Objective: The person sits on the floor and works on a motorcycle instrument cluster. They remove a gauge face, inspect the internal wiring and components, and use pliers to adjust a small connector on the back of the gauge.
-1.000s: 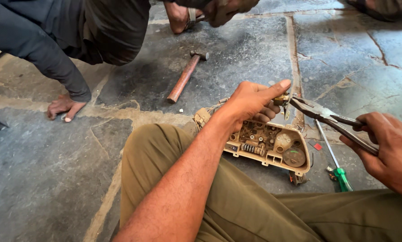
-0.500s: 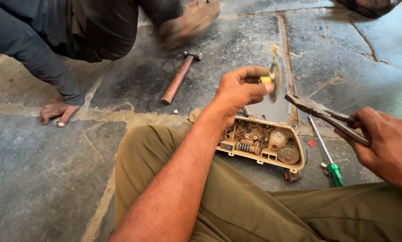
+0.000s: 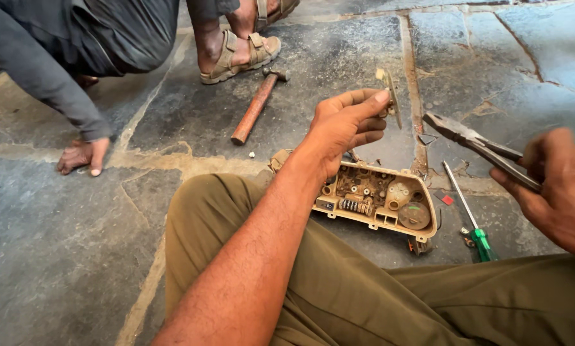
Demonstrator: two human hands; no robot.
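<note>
My left hand (image 3: 344, 130) is raised above my knee and pinches a thin flat metal strip (image 3: 391, 96) between thumb and fingers. My right hand (image 3: 559, 189) grips the handles of dark pliers (image 3: 476, 146), jaws pointing left toward the strip but apart from it. Below both hands a beige plastic housing (image 3: 382, 200) lies open on the stone floor against my leg, showing small gears, a spring and round parts inside.
A green-handled screwdriver (image 3: 473, 221) lies right of the housing. A rusty-handled hammer (image 3: 257, 105) lies on the slabs farther off. Another person crouches at the top left, a hand (image 3: 80, 156) on the floor and a sandalled foot (image 3: 233, 50) near the hammer.
My left hand lifted off the housing with the metal strip and rose. The pliers drew back to the right. The other person shifted, bringing a sandalled foot into view.
</note>
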